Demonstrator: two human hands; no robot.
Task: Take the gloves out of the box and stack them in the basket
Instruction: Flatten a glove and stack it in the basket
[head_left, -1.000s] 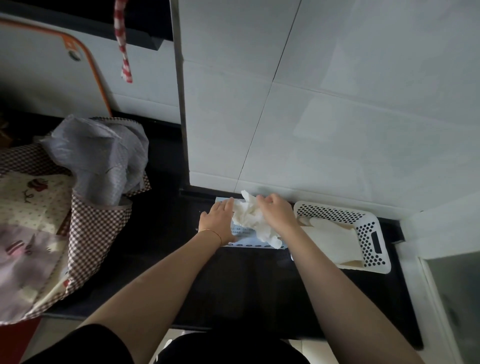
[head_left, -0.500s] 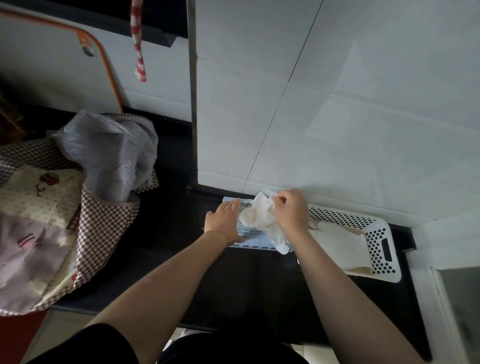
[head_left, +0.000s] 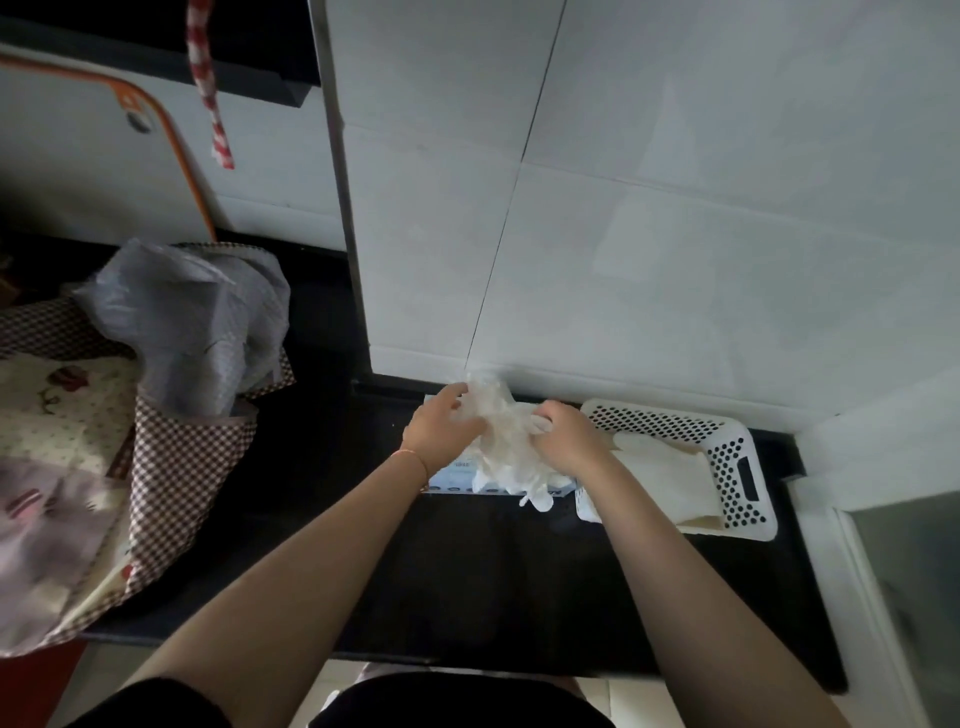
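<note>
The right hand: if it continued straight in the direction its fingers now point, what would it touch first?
The right hand points left toward the left hand, and already grips the crumpled glove between them. It would probably press further into that glove, then meet the left hand; depth is unclear.

A thin, see-through white glove (head_left: 501, 441) is all crumpled up over the flat blue and white box (head_left: 452, 478). Just beside the box sits a white basket (head_left: 737, 467) with holes. Cream gloves (head_left: 665, 478) lie flat inside it.

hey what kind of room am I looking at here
Probably a home kitchen or utility corner: a dark counter against a white tiled wall, and a checked apron lying at the left.
</note>
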